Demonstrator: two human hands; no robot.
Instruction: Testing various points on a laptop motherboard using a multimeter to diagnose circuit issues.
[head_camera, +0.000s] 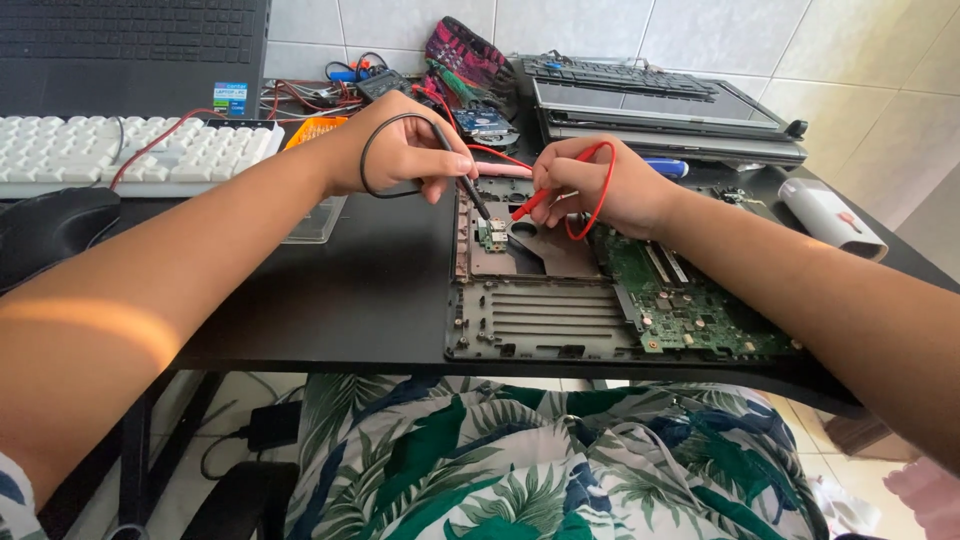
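An opened laptop base (540, 315) lies on the black desk (360, 290), its green motherboard (690, 300) exposed at the right. My left hand (405, 150) grips a black test probe (470, 195), whose tip points down at a small green board (492, 235) inside the case. My right hand (595, 185) grips a red test probe (530, 205), its tip angled toward the same small board. A black lead loops around my left hand and a red lead curls over my right hand.
A white keyboard (130, 150) and a black mouse (50, 225) sit at the left. A stack of laptops (665, 110) stands at the back right, a white device (832, 215) near the right edge. Tangled wires and a multimeter (385, 85) lie behind my hands.
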